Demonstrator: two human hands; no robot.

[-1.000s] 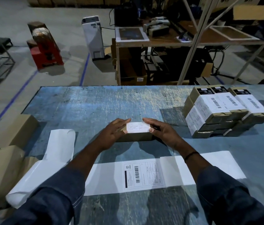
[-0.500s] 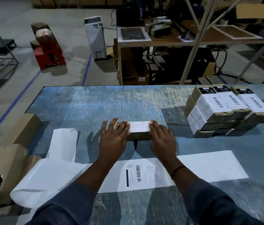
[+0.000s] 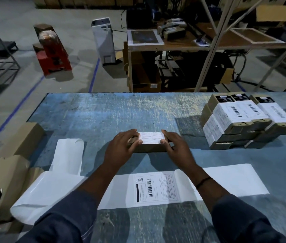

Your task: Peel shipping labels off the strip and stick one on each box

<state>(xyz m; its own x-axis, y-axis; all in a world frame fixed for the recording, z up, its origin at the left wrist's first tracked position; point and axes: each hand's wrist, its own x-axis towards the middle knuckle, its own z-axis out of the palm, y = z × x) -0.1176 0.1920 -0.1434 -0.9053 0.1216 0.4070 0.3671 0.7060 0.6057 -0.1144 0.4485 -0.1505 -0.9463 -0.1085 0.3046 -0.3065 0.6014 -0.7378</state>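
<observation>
A small brown box [image 3: 149, 149] lies in the middle of the blue table [image 3: 93, 116], with a white shipping label [image 3: 152, 137] stuck on its top. My left hand [image 3: 121, 149] grips the box's left end, thumb on the label's left edge. My right hand [image 3: 176, 149] grips the right end, its thumb on the label's right edge. Nearer to me lies the white label strip [image 3: 230, 179], which carries one printed label [image 3: 156, 188]. The strip's left part curls up in a loop [image 3: 68, 155].
A stack of labelled boxes [image 3: 244, 120] stands at the table's right. Brown cardboard boxes [image 3: 5, 179] lie at the left edge. Beyond the table are a wooden workbench [image 3: 200, 44], a white machine [image 3: 104, 41] and a red stool [image 3: 52, 50].
Both hands lay flat over the box ends half a second ago. Now their fingers wrap the ends and the thumbs sit on the label's edges.
</observation>
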